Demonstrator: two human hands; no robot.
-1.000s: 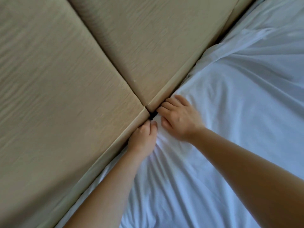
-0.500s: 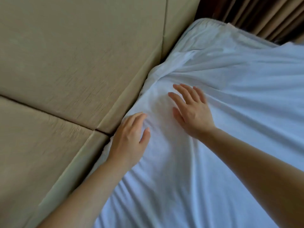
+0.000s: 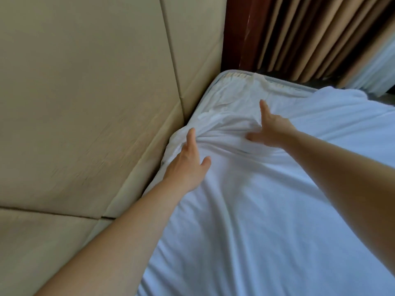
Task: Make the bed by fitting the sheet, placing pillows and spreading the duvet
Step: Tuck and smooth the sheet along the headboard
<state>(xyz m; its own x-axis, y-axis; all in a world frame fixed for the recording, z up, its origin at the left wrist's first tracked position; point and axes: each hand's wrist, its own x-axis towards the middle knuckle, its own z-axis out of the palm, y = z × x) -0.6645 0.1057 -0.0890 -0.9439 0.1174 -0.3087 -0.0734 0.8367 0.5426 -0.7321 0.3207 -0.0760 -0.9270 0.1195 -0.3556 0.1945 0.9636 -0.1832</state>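
Observation:
A white sheet (image 3: 267, 210) covers most of the bed and bunches into folds near the headboard. Beyond the folds the far corner of the mattress (image 3: 233, 88) lies bare, cream with a grey piped edge. My left hand (image 3: 188, 163) lies flat on the sheet beside the headboard, fingers straight and pointing at the bunched edge. My right hand (image 3: 271, 127) rests on the folds a little further out, fingers spread and straight. Neither hand holds cloth.
A beige padded headboard (image 3: 85, 103) with panel seams runs along the left side of the bed. Behind the bare corner stand a dark wooden post (image 3: 241, 33) and brown pleated curtains (image 3: 316, 37). A white bundle of cloth (image 3: 339, 92) lies at the far right edge.
Both hands left the gap at the headboard seam, opened flat and slid along the sheet toward the far corner. My view swung that way, bringing the bare mattress corner and curtains into sight.

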